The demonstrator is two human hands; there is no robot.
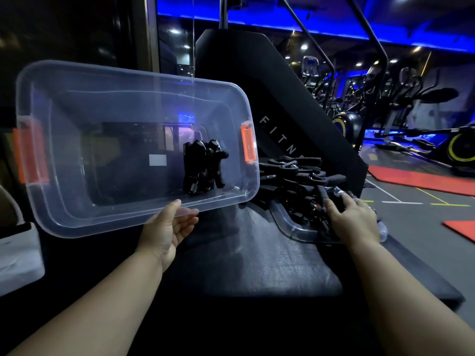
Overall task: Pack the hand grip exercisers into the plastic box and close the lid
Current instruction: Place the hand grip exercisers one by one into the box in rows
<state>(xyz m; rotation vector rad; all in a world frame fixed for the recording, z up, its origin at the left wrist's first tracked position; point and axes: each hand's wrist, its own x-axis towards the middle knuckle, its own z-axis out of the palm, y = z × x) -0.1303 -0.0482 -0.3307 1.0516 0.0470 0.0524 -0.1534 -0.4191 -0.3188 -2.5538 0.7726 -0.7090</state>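
The clear plastic box with orange latches is tilted up so that its open side faces me. My left hand holds its near rim, thumb on top and fingers underneath. Several black hand grip exercisers lie bunched inside near the right end. To the right, a pile of more black exercisers rests on the clear lid. My right hand reaches into the pile's near end, its fingers curled over one exerciser.
Everything sits on a dark padded platform. A tall black machine housing rises right behind the box and pile. Red floor mats and exercise bikes lie beyond on the right. A white object is at the left edge.
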